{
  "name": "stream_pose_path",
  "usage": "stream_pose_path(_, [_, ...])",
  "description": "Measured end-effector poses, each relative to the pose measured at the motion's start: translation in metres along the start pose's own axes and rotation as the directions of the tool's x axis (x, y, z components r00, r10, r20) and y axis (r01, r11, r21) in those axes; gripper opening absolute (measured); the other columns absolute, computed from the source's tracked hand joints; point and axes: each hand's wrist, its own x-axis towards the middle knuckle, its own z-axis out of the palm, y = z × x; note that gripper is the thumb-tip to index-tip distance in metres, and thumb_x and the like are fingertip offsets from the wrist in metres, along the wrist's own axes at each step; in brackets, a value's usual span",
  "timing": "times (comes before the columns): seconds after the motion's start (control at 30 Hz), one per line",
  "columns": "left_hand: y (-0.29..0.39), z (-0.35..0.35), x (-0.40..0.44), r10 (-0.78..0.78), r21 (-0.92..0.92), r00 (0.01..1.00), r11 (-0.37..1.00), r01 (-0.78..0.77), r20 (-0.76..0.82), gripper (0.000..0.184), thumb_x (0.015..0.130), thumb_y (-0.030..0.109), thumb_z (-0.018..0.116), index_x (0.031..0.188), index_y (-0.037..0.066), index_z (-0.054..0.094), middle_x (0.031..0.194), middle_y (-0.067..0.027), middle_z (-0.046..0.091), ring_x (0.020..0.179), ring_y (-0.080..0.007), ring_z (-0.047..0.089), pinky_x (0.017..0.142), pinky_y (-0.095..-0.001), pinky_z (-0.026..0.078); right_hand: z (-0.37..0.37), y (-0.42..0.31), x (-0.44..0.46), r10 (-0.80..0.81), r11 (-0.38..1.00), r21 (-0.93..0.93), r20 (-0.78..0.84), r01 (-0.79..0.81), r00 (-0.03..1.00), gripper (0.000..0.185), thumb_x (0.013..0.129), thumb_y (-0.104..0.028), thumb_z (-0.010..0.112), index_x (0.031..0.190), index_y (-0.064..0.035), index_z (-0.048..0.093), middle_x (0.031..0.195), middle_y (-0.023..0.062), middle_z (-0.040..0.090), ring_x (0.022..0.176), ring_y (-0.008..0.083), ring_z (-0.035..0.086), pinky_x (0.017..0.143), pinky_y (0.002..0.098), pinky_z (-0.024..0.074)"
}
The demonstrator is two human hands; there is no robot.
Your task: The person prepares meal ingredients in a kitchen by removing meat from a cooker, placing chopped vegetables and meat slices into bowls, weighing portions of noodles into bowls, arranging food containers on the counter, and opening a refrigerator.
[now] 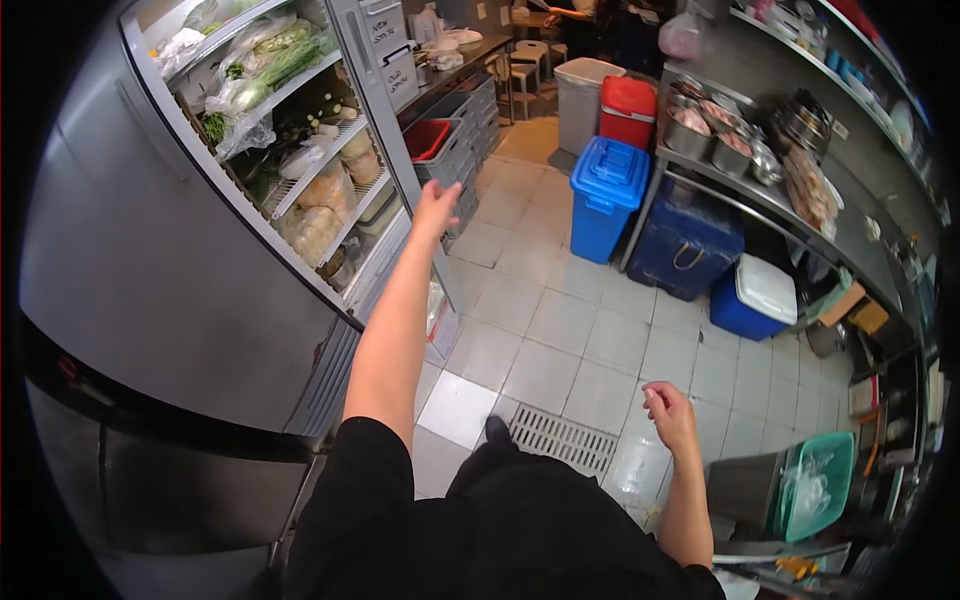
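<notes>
My left hand (437, 208) reaches forward at the edge of the open fridge door (385, 100), fingers apart, with nothing seen in it. Whether it touches the door I cannot tell. The fridge shelves (300, 165) hold leafy vegetables (270, 75) at the top and bagged pale food (318, 230) lower down. My right hand (670, 415) hangs over the tiled floor on the right, fingers loosely curled, and what it may hold is too small to make out.
Blue bin (608, 180), red bin (628, 110) and grey bin (585, 95) stand ahead. A steel counter (850, 185) with metal pots runs along the right, above a blue cooler (755, 295). Grey crates (465, 125) stand left. Another person is far back.
</notes>
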Motion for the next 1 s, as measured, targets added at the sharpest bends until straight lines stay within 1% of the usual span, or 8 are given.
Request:
stream_pose_path(0.13, [0.010,-0.021,0.062,0.093,-0.050,0.979,0.993,-0.103,-0.181,0.085,0.085,0.045,0.070,0.147,0.003,0.030,0.140,-0.0217,0.045,0.119,-0.0295,0.054,0.078,-0.0370,0.055,0.050,0.025,0.076,0.030,1.000,-0.006,0.083,-0.030,0.996,0.020,0.094,-0.021,0.060,0.099,-0.0028,0.066,0.075,0.0052,0.066,0.065,0.0109,0.061,0.059,0.0269,0.0488])
stream_pose_path(0.23, [-0.005,-0.035,0.085,0.183,-0.010,0.975,0.983,-0.185,-0.130,0.087,0.086,0.045,0.068,0.144,-0.006,0.030,0.144,-0.0258,0.042,0.131,-0.0313,0.046,0.108,-0.0378,0.036,0.110,0.024,0.131,0.086,0.996,-0.021,0.241,-0.083,0.967,0.019,0.094,-0.019,0.058,0.102,-0.0052,0.066,0.074,0.0029,0.064,0.062,0.0089,0.058,0.056,0.0248,0.0477])
stream_pose_path(0.33, [-0.020,-0.044,0.093,0.234,0.111,0.969,0.968,-0.224,-0.081,0.084,0.090,0.043,0.064,0.146,-0.006,0.026,0.147,-0.0268,0.038,0.137,-0.0328,0.039,0.110,-0.0387,0.035,0.172,-0.012,0.205,0.103,0.995,-0.026,0.420,-0.101,0.901,0.021,0.094,-0.020,0.058,0.109,-0.0066,0.064,0.077,0.0023,0.065,0.064,0.0086,0.059,0.056,0.0246,0.0479])
stream_pose_path(0.4, [-0.006,-0.049,0.081,0.232,0.146,0.969,0.965,-0.218,-0.082,0.083,0.091,0.043,0.063,0.147,-0.006,0.025,0.147,-0.0268,0.037,0.138,-0.0325,0.037,0.110,-0.0389,0.034,0.212,-0.045,0.256,-0.026,0.999,-0.024,0.564,0.048,0.826,0.027,0.094,-0.022,0.059,0.117,-0.0076,0.060,0.081,0.0019,0.066,0.065,0.0099,0.060,0.058,0.0256,0.0489])
stream_pose_path(0.47, [0.000,-0.058,0.083,0.202,0.122,0.979,0.973,-0.198,-0.023,0.079,0.093,0.038,0.062,0.148,-0.004,0.024,0.151,-0.0231,0.034,0.139,-0.0291,0.036,0.112,-0.0358,0.031,0.262,-0.074,0.317,-0.207,0.943,-0.079,0.624,0.324,0.754,0.037,0.089,-0.023,0.063,0.123,-0.0083,0.058,0.099,0.0117,0.067,0.079,0.0214,0.065,0.073,0.0333,0.0521])
stream_pose_path(0.67, [0.003,-0.097,0.079,0.125,0.049,0.992,0.991,-0.125,0.010,0.069,0.098,0.030,0.056,0.149,-0.003,0.023,0.152,-0.0217,0.032,0.142,-0.0277,0.031,0.113,-0.0353,0.030,0.407,-0.211,0.425,-0.585,0.666,0.052,0.656,0.744,0.478,0.055,0.087,-0.021,0.063,0.136,-0.0070,0.045,0.132,0.0171,0.051,0.106,0.0314,0.061,0.089,0.0402,0.0496])
stream_pose_path(0.83, [-0.005,-0.137,0.072,0.081,0.037,0.961,0.997,-0.074,-0.264,0.068,0.096,0.032,0.059,0.146,-0.003,0.030,0.147,-0.0217,0.041,0.137,-0.0278,0.039,0.108,-0.0352,0.037,0.512,-0.249,0.431,-0.661,0.681,0.212,0.590,0.701,0.464,0.068,0.085,-0.015,0.062,0.145,-0.0008,0.031,0.148,0.0229,0.034,0.135,0.0365,0.038,0.105,0.0401,0.0408])
stream_pose_path(1.0, [-0.025,-0.201,0.088,0.186,0.265,0.803,0.964,-0.037,-0.566,0.062,0.095,0.029,0.060,0.142,-0.004,0.037,0.141,-0.0207,0.048,0.132,-0.0258,0.046,0.102,-0.0364,0.043,0.540,-0.272,0.418,-0.549,0.738,0.319,0.796,0.595,0.255,0.073,0.084,-0.017,0.063,0.146,-0.0011,0.028,0.148,0.0231,0.033,0.133,0.0381,0.040,0.105,0.0413,0.0414])
